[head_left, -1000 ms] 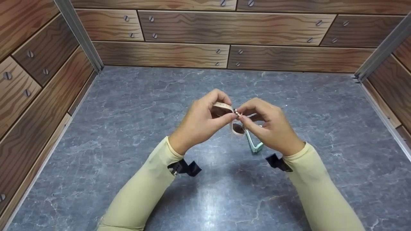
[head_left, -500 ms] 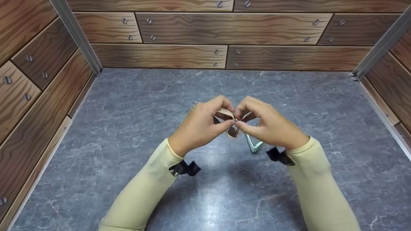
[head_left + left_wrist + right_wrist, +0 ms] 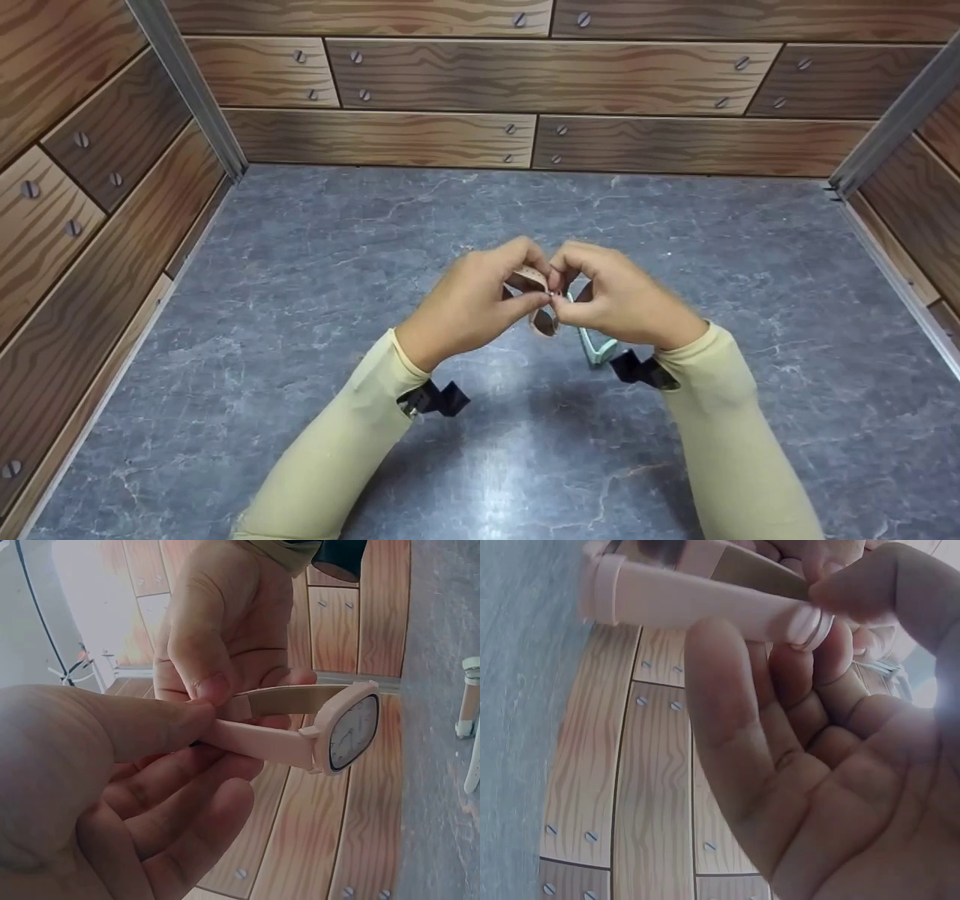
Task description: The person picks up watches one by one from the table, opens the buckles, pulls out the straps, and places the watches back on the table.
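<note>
Between both hands hangs a pink wristwatch (image 3: pixel 354 731) with a squarish white dial, its strap bent into a loop. My left hand (image 3: pixel 476 304) pinches the strap with thumb and fingers near its ends. From the other side, my right hand (image 3: pixel 626 300) pinches the strap close to the left fingertips. In the right wrist view, the pink strap (image 3: pixel 697 604) runs to a keeper loop (image 3: pixel 810 626) right at the right thumb and fingers. The buckle is mostly hidden by fingertips. The watch is held above the table, dial turned away from the hands.
A mint-green, V-shaped band (image 3: pixel 598 351) lies on the grey marbled table (image 3: pixel 337 247), partly covered by the right hand. Wood-patterned walls (image 3: pixel 420 135) with metal corner posts (image 3: pixel 191 90) enclose the table at the back and sides. Dark camera mounts (image 3: pixel 442 397) sit at both wrists.
The two hands have drawn closer, fingertips now meeting at the strap's ends. The watch loop hangs a little further left of the mint-green band, which stays on the table.
</note>
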`<state>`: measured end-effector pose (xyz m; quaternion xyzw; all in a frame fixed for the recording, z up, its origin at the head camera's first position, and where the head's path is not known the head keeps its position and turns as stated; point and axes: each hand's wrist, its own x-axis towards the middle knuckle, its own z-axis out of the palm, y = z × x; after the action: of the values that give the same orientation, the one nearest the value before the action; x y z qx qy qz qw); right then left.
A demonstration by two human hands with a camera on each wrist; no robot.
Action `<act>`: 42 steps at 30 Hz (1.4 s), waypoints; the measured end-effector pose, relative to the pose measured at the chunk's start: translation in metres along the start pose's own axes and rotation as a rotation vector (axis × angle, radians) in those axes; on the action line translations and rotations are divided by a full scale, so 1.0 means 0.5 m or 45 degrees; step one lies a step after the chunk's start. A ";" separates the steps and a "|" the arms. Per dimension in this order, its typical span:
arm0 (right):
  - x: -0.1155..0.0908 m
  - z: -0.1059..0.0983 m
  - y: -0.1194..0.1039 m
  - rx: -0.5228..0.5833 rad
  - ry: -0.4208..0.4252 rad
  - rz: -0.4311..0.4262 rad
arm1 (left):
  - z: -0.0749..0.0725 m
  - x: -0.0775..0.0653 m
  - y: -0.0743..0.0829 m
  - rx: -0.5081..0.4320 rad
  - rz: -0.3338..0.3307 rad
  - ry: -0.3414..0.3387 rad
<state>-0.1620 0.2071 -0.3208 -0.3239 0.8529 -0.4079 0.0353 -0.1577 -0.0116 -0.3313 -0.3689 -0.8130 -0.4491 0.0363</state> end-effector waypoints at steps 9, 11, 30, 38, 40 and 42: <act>0.000 0.013 -0.004 0.047 0.034 0.073 | -0.001 -0.004 -0.005 0.069 0.044 -0.020; 0.000 0.017 -0.003 0.054 0.051 0.088 | -0.001 -0.005 -0.006 0.109 0.058 -0.018; 0.004 0.021 -0.005 0.077 0.060 0.116 | 0.001 -0.001 -0.001 -0.011 0.008 -0.045; 0.008 0.024 -0.012 0.227 0.089 0.082 | -0.001 0.002 -0.002 0.047 0.039 0.052; 0.008 0.026 -0.013 0.263 0.124 0.068 | -0.001 0.003 -0.002 0.045 0.027 0.085; 0.009 0.027 -0.012 0.251 0.177 0.045 | -0.003 0.003 -0.001 0.036 0.016 0.101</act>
<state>-0.1579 0.1926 -0.3243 -0.2750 0.8145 -0.5106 0.0150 -0.1595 -0.0121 -0.3303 -0.3553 -0.8148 -0.4516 0.0768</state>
